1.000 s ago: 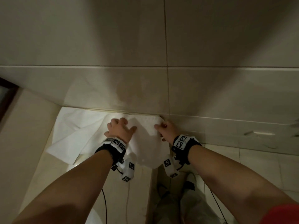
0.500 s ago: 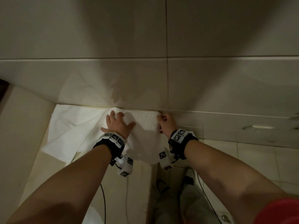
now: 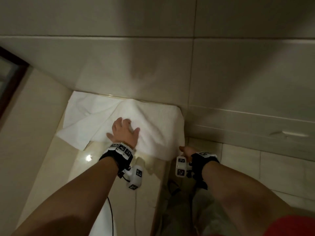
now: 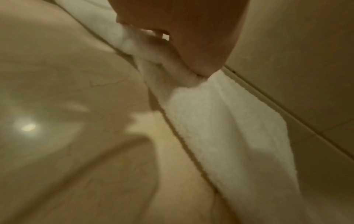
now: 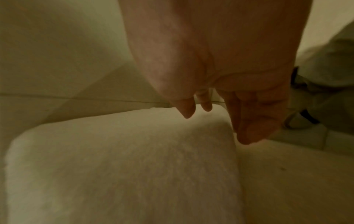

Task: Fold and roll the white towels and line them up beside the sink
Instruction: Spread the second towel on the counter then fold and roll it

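Note:
A white towel (image 3: 153, 123) lies folded on the beige counter (image 3: 102, 176), with its far edge against the wall. A thinner layer of it (image 3: 81, 120) spreads out to the left. My left hand (image 3: 124, 132) presses down on the towel's middle, thumb spread wide; in the left wrist view the cloth (image 4: 229, 136) creases in under my palm (image 4: 182, 30). My right hand (image 3: 185, 149) hovers at the towel's near right corner by the counter's end. In the right wrist view its fingers (image 5: 239, 106) hang loose over the towel (image 5: 124, 166) and hold nothing.
Tiled wall (image 3: 153, 57) rises right behind the towel. A dark frame (image 3: 10, 74) stands at the far left. The counter ends just right of the towel, with floor tiles (image 3: 272, 167) and my legs (image 3: 187, 210) below. A thin cable (image 3: 110, 215) hangs from the left wrist.
Both hands have drawn back from the towel's far edge at the wall. The left slid to the towel's middle; the right left the far corner for the near right corner.

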The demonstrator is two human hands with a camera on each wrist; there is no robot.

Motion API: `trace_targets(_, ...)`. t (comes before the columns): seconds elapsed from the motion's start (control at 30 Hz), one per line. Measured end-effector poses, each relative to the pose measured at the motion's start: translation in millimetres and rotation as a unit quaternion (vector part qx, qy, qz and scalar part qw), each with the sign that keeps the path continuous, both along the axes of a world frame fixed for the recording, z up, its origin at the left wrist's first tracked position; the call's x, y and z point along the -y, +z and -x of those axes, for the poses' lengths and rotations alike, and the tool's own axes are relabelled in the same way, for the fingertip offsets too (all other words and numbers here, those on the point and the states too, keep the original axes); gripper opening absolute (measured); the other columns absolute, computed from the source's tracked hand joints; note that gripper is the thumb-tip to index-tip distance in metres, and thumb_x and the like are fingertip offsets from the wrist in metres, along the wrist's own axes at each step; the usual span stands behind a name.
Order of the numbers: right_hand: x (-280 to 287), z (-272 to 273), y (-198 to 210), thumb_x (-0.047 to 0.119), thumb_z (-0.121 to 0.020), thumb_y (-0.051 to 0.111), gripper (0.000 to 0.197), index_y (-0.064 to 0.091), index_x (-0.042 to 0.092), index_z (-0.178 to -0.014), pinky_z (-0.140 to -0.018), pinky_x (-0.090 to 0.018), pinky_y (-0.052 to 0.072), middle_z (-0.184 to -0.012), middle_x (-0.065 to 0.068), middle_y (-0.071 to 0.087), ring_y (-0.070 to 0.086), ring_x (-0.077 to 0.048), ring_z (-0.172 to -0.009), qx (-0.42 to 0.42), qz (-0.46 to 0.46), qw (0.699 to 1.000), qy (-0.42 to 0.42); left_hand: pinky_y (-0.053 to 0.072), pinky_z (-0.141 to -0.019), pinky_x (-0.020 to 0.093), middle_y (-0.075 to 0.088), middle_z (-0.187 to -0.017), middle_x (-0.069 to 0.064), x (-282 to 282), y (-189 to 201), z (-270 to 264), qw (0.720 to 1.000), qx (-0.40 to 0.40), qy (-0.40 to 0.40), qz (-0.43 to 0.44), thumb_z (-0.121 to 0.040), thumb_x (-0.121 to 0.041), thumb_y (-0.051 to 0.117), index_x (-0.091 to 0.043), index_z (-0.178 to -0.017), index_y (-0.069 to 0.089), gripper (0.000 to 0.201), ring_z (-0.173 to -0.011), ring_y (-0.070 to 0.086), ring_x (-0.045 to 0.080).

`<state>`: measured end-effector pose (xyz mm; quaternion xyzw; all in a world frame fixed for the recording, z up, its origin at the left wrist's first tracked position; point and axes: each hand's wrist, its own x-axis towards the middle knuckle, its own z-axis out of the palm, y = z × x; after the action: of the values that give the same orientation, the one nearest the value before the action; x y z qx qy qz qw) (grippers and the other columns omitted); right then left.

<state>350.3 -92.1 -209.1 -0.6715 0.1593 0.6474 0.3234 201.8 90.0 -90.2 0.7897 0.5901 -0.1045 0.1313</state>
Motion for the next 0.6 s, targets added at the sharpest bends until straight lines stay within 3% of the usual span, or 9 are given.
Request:
trace_targets(0.1, -9, 4, -6, 0.020, -0.097, 0.055, 0.044, 0.045, -0.003, -0.133, -0.065, -0.036, 0.046, -0.083, -0.011, 0.057, 0.054, -0.025, -0.070, -0.004, -0.020, 0.999, -0.029, 0.021, -0.110, 0.059, 0.027, -0.150, 0.000, 0, -7, 2, 0.999, 0.042, 0.006, -0.020, -0.091, -0.042, 0.055, -0.028, -0.110, 0.051, 0.024, -0.140, 0.023, 0.023)
trace_targets(0.17, -13, 2, -11, 0.013, -0.098, 0.052, 0.035, 0.049, -0.006, -0.128, -0.060, -0.035, 0.042, -0.077, -0.010, 0.053, 0.049, -0.023, -0.065, 0.008, -0.018, 0.999, -0.027, 0.021, -0.110, 0.059, 0.029, -0.148, 0.000, 0, -9, 1, 0.998, 0.057, 0.020, -0.033, -0.093, -0.036, 0.054, -0.029, -0.097, 0.052, 0.009, -0.139, 0.024, 0.024)
trace_targets(0.4, -8, -12, -31, 0.015, -0.094, 0.058, 0.040, 0.048, -0.002, -0.129, -0.086, -0.043, 0.048, -0.083, -0.016, 0.058, 0.056, -0.031, -0.073, 0.014, 0.014, 0.998, -0.053, 0.022, -0.108, 0.062, 0.032, -0.146, 0.002, -1, -21, -5, 0.996, 0.044, 0.030, -0.071, -0.096, -0.033, 0.050, -0.023, -0.100, 0.057, 0.013, -0.136, 0.025, 0.027)
trace_targets(0.47, -3, -15, -39, 0.020, -0.089, 0.062, 0.047, 0.049, 0.001, -0.131, -0.093, -0.047, 0.051, -0.103, -0.017, 0.061, 0.061, -0.033, -0.091, 0.022, 0.012, 1.000, -0.019, 0.021, -0.108, 0.063, 0.032, -0.146, 0.002, 0, -21, -4, 0.996, 0.041, 0.028, -0.073, -0.096, -0.034, 0.048, -0.022, -0.102, 0.056, 0.015, -0.137, 0.025, 0.027)
trace_targets(0.53, -1, -18, -18, 0.020, -0.088, 0.060, 0.046, 0.050, 0.005, -0.131, -0.091, -0.044, 0.053, -0.118, -0.013, 0.058, 0.059, -0.028, -0.100, 0.056, -0.016, 0.998, 0.033, 0.022, -0.108, 0.062, 0.032, -0.146, 0.001, 0, -17, -3, 0.997, 0.038, 0.022, -0.062, -0.096, -0.036, 0.047, -0.024, -0.104, 0.054, 0.016, -0.137, 0.025, 0.026)
trace_targets(0.6, -2, -22, 9, 0.017, -0.092, 0.055, 0.042, 0.050, 0.004, -0.132, -0.086, -0.039, 0.054, -0.111, -0.009, 0.054, 0.056, -0.025, -0.096, 0.086, -0.029, 0.994, 0.057, 0.026, -0.107, 0.058, 0.034, -0.144, 0.000, -2, -11, 0, 0.998, 0.039, 0.017, -0.047, -0.094, -0.038, 0.049, -0.026, -0.107, 0.054, 0.018, -0.135, 0.028, 0.025)
